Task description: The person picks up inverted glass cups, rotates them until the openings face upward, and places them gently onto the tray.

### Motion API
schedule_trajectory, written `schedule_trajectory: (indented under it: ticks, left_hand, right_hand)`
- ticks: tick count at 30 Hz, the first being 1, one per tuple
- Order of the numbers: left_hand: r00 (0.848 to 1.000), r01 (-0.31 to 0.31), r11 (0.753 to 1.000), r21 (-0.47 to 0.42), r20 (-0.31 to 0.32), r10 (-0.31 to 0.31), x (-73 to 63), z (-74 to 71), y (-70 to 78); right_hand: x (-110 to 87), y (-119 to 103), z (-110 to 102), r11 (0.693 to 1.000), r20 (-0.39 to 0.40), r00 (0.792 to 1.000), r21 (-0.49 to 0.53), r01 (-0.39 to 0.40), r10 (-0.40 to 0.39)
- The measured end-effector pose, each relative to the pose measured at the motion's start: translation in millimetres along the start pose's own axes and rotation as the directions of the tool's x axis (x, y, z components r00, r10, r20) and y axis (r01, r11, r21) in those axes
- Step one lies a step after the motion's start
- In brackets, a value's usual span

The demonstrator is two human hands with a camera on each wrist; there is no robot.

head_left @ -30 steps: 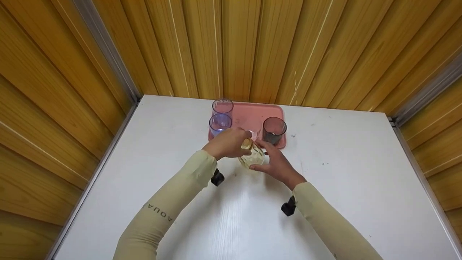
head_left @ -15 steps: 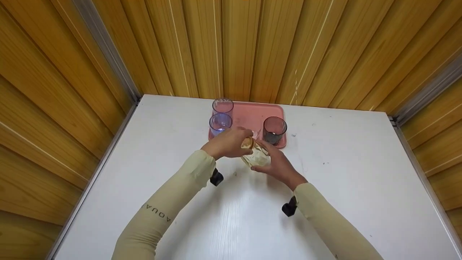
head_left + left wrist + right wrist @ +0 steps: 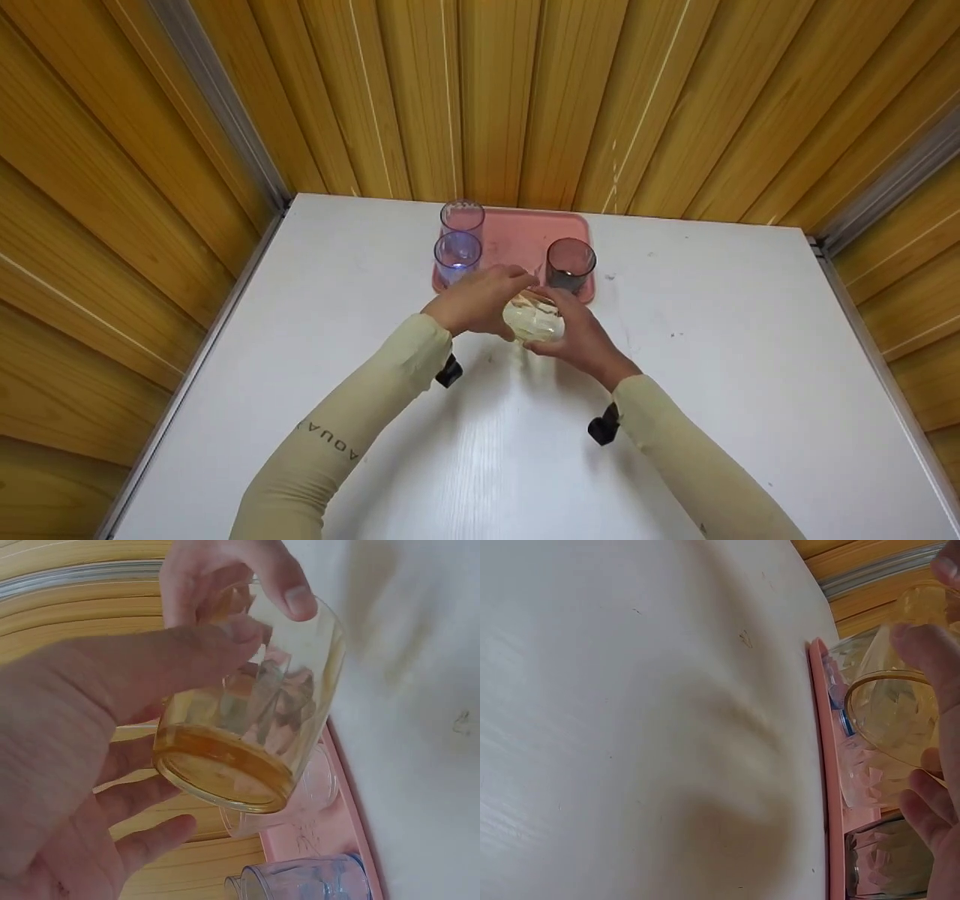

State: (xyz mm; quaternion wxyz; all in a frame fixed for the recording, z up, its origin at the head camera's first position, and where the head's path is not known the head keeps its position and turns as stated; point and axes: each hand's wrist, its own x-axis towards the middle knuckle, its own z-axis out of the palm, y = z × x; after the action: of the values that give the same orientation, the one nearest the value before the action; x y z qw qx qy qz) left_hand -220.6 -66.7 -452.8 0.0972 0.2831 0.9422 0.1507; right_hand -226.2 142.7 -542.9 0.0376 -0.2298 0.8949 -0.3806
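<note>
An amber drinking glass (image 3: 534, 322) is held up between both hands, over the table in front of the pink tray. It tilts, its thick base (image 3: 225, 769) toward the left wrist camera and its open rim (image 3: 889, 675) toward the right one. My left hand (image 3: 480, 300) holds it with the thumb across its wall and the index finger behind; the other fingers spread beside the base. My right hand (image 3: 574, 330) grips the glass nearer its rim, thumb on one side and fingers on the other.
On the pink tray (image 3: 525, 225) stand a blue glass (image 3: 458, 259), a faint purple glass (image 3: 463, 217) behind it and a dark grey glass (image 3: 570, 270) at the right. A clear glass (image 3: 321, 776) is mostly hidden by the hands in the head view. Wood-look panels (image 3: 495, 105) rise behind the white table.
The amber glass has turned between the hands. My left fingers have moved from around its base farther along its far side, and the right hand has shifted slightly rightward.
</note>
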Motion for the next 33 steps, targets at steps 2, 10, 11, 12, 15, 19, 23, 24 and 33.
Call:
schedule_trajectory:
  ticks: [2, 10, 11, 12, 15, 19, 23, 24, 33]
  left_hand:
    - [0.999, -0.031, 0.999, 0.042, -0.022, 0.032, 0.5, 2.8, -0.1]
    - [0.995, -0.059, 0.994, 0.097, -0.073, 0.066, 2.1, 12.8, 1.4]
    - [0.995, -0.061, 0.993, 0.098, -0.076, 0.068, 2.3, 13.9, 1.7]
    - [0.995, -0.06, 0.993, 0.1, -0.077, 0.068, 2.6, 14.9, 2.1]
    - [0.995, -0.057, 0.992, 0.108, -0.078, 0.066, 3.7, 17.4, 2.7]
    - [0.994, -0.057, 0.991, 0.118, -0.091, 0.068, 4.9, 19.0, 2.3]
    - [0.992, -0.066, 0.989, 0.135, -0.101, 0.08, 5.3, 18.9, 1.1]
    - [0.991, -0.07, 0.987, 0.144, -0.102, 0.085, 5.4, 18.6, 0.9]
    - [0.995, -0.048, 0.992, 0.113, -0.086, 0.058, 5.0, 17.3, -1.3]
  right_hand:
    - [1.0, -1, -1, 1.0, 0.001, 1.0, -0.001, -0.01, 0.01]
    - [1.9, -1, -2, 1.0, 0.004, 1.0, 0.004, 0.0, 0.0]
    - [1.5, -1, -2, 1.0, 0.002, 1.0, 0.007, 0.005, -0.005]
    - [1.1, -1, -3, 1.0, 0.0, 1.0, 0.009, 0.009, -0.009]
    - [0.3, -2, -4, 1.0, -0.007, 1.0, 0.013, 0.025, -0.025]
    - [0.5, -1, -5, 0.999, -0.015, 0.999, 0.016, 0.047, -0.046]
    - [1.4, -1, -6, 0.998, -0.017, 0.998, 0.031, 0.063, -0.063]
    - [1.4, -1, -6, 0.997, -0.017, 0.998, 0.035, 0.068, -0.067]
    - [1.8, -1, -9, 0.995, -0.012, 0.999, 0.09, 0.039, -0.038]
